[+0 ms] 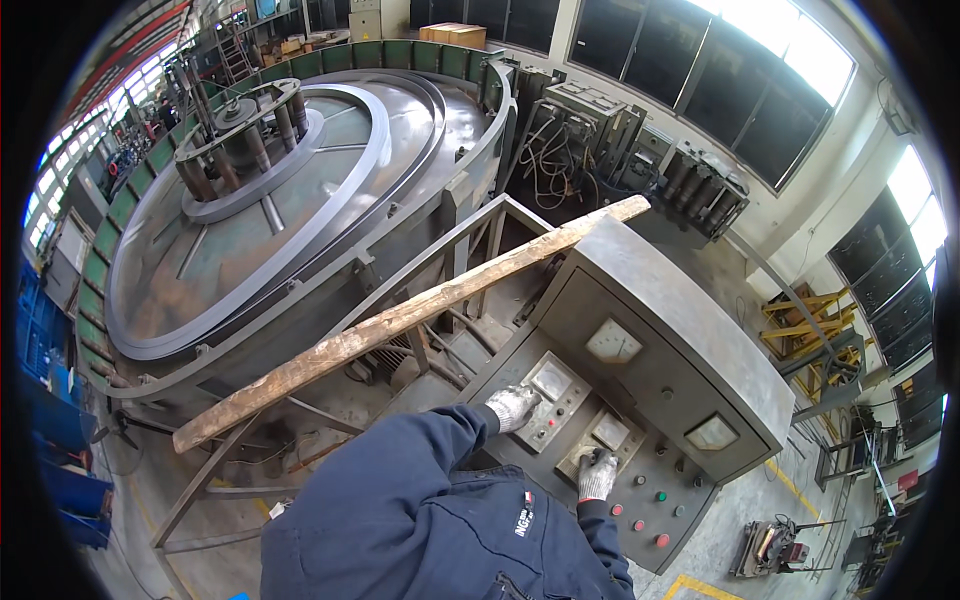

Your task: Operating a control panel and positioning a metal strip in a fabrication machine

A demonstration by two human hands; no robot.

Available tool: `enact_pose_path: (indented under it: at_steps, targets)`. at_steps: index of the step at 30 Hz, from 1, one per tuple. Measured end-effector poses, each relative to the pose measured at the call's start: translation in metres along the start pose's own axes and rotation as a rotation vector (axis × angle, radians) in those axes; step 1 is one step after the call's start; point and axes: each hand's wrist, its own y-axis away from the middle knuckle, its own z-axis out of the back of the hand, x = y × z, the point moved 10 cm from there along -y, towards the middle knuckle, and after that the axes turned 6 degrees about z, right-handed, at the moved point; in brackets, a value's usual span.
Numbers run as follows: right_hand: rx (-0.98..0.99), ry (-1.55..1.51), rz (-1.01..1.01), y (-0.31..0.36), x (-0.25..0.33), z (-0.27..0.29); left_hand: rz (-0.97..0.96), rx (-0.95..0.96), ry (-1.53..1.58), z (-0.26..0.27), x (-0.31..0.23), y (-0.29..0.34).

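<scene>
Both my hands wear whitish knit gloves and rest at a grey control console. My left hand is at the edge of the left instrument plate, which has a meter and small red buttons. Its fingers are curled together, hiding whatever they grip. Over the lower part of the right instrument plate lies my right hand. Its dark fingertips are bent down and closed, covering what is under them. Two dial gauges, an upper gauge and a lower gauge, sit on the console's upright face.
A long rough wooden beam slants across a metal railing left of the console. Beyond it stands a large round machine table with a green rim. Red buttons dot the console's lower right. Yellow metal frames stand right.
</scene>
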Motion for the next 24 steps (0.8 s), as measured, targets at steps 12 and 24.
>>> enact_pose_path:
  at_steps: [12, 24]
  targets:
    - [-0.029, 0.080, 0.127, -0.002, -0.012, -0.017, -0.006, -0.135, -0.095, -0.013, 0.015, -0.010]
    - [-0.020, 0.067, -0.004, -0.003, 0.005, 0.008, 0.062, 0.027, 0.107, 0.002, 0.014, -0.007]
